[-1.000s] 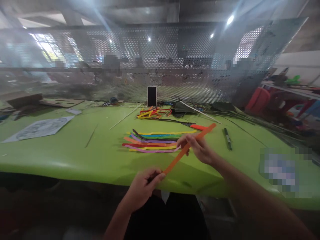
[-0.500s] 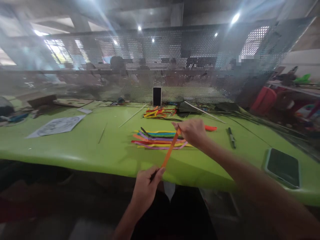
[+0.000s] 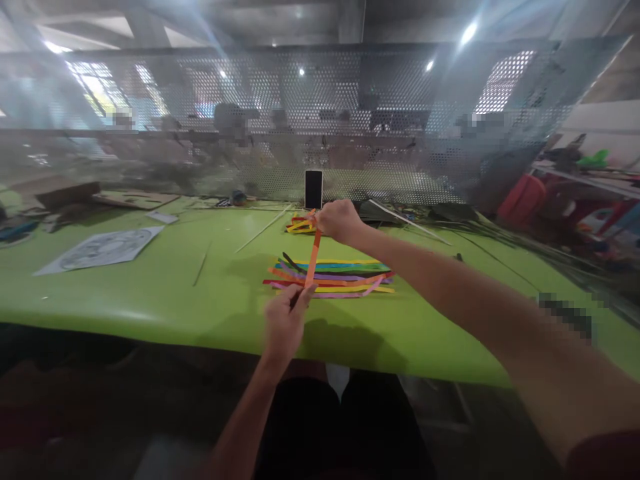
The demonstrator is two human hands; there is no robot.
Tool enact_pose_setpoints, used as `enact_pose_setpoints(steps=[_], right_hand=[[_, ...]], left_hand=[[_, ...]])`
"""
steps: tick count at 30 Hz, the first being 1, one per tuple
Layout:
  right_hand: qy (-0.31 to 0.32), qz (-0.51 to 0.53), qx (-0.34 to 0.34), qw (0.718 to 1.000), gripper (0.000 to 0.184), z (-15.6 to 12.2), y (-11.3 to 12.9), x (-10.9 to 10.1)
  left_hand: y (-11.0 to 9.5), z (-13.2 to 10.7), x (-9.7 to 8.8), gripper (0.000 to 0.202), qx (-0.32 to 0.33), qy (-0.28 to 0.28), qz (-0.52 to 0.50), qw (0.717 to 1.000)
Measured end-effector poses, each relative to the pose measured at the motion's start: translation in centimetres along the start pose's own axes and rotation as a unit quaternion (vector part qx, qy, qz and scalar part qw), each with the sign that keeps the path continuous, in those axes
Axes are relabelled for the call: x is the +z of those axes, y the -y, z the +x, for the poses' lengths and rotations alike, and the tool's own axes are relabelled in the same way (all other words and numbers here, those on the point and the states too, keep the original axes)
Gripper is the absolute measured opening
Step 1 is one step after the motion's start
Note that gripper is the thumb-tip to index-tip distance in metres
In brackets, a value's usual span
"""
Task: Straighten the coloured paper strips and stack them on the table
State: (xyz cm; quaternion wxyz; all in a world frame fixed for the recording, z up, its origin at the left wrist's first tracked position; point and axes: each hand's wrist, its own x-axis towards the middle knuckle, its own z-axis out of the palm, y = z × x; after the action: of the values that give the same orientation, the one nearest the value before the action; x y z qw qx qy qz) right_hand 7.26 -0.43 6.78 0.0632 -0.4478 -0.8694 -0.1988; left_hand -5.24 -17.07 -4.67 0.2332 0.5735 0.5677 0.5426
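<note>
An orange strip [image 3: 313, 259] is stretched between my two hands above the green table. My left hand [image 3: 286, 320] pinches its near end, close to the table's front edge. Farther out, my right hand [image 3: 341, 220] is closed on the far end, over the back part of the table. Beneath the orange strip lies a row of coloured strips [image 3: 340, 276] in yellow, blue, green, purple and red, side by side. Just left of my right hand, a tangled bunch of yellow and red strips [image 3: 297, 227] is partly hidden by it.
A dark upright phone-like panel [image 3: 313, 189] stands at the back against a perforated metal screen [image 3: 280, 153]. On the left lies a sheet with a drawing [image 3: 103, 249] and a thin stick [image 3: 202, 265]. Dark strips [image 3: 453, 213] lie at the back right.
Both hands have moved away from me and to the left with the orange strip, the right hand farthest. My right forearm now covers the red-orange object and most of the pen.
</note>
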Motion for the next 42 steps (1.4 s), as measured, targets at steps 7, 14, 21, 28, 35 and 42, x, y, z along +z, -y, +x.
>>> enact_pose_setpoints(steps=[7,14,21,28,35,42], right_hand=[[0.059,0.426,-0.034,0.902,0.063,-3.6,-5.4,-2.0],[0.046,0.622,0.040,0.781,0.037,-8.8,-7.3,-0.4],[0.113,0.709,0.023,0.696,0.045,-11.6,-8.7,1.4],[-0.032,0.500,0.125,0.856,0.030,-17.1,-9.7,3.4],[-0.031,0.448,0.120,0.885,0.031,-19.0,-7.9,5.5],[-0.005,0.443,0.120,0.888,0.025,-18.2,-7.4,5.6]], left_hand=[[1.9,0.0,0.2,0.040,-0.021,0.100,-0.079,0.992],[2.3,-0.4,0.2,0.030,-0.026,0.191,-0.119,0.974],[2.7,-0.6,-0.4,0.019,-0.008,0.256,-0.135,0.957],[2.6,-0.4,-0.6,0.018,0.090,0.156,-0.128,0.975],[2.0,0.3,-0.8,0.014,0.229,0.082,0.048,0.969],[1.9,1.2,1.2,0.016,0.287,0.204,0.237,0.905]])
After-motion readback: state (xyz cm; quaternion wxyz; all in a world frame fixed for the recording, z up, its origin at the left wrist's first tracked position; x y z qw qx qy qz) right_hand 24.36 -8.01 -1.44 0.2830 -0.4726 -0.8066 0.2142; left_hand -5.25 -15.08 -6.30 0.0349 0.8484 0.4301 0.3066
